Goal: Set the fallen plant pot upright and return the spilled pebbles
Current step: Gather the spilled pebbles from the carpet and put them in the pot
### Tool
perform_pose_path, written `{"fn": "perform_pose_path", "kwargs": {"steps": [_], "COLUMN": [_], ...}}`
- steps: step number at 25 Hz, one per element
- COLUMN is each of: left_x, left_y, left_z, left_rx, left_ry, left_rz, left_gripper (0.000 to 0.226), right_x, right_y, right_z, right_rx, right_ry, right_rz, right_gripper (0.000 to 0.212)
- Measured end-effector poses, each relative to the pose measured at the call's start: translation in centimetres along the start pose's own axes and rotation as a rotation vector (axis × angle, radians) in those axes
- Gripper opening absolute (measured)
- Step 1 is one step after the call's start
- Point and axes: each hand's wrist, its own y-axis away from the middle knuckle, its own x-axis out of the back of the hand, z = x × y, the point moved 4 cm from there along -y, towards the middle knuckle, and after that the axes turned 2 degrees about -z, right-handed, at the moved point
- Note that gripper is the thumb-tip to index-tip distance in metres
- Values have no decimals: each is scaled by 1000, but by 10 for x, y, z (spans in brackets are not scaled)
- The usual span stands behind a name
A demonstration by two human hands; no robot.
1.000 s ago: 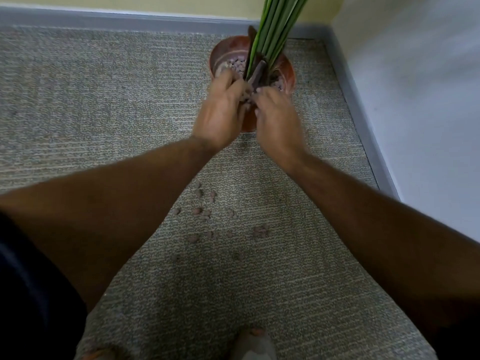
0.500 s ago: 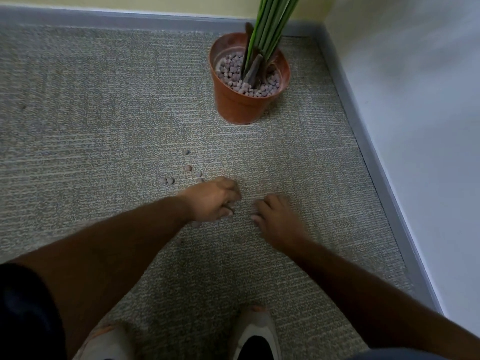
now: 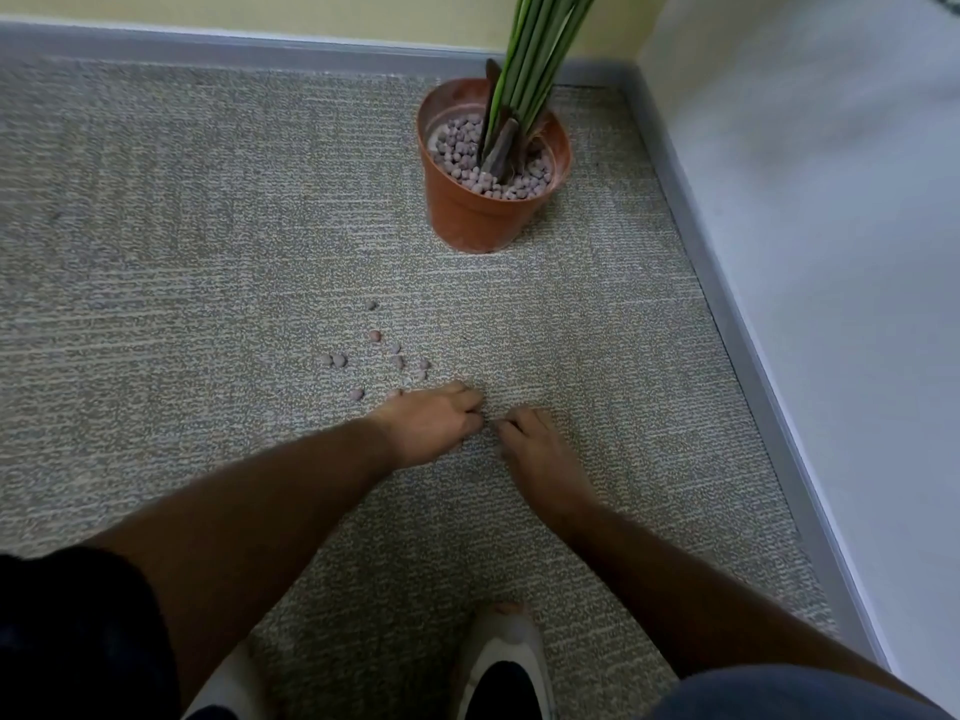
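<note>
terracotta pot (image 3: 483, 220) stood upright | left hand (image 3: 431, 420) and right hand (image 3: 535, 449) low on carpet (image 3: 156, 304), fingers curled, contents unseen, to gather loose pebbles (image 3: 384, 356)

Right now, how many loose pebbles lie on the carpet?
About 10 loose pebbles show, scattered between the pot and the left hand: one farthest out, two paired left, the rest near the knuckles. Both hands may hide more.

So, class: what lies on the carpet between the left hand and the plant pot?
Head view: loose pebbles near the left hand; then bare carpet up to the plant pot.
</note>
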Motion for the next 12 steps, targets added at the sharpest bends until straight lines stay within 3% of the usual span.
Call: {"fn": "perform_pose_path", "kwargs": {"steps": [6,12], "left_x": [-3,0], "left_y": [-6,-3], "left_z": [-3,-5], "left_rx": [17,-1], "left_ry": [-29,-54], "left_rz": [29,120], "left_gripper": [20,21], "right_x": [-1,-2], "right_y": [-6,0], "right_z": [2,12], "right_rx": [-26,-105], "right_ry": [-27,18], "right_rz": [-35,60], "right_gripper": [22,20]}}
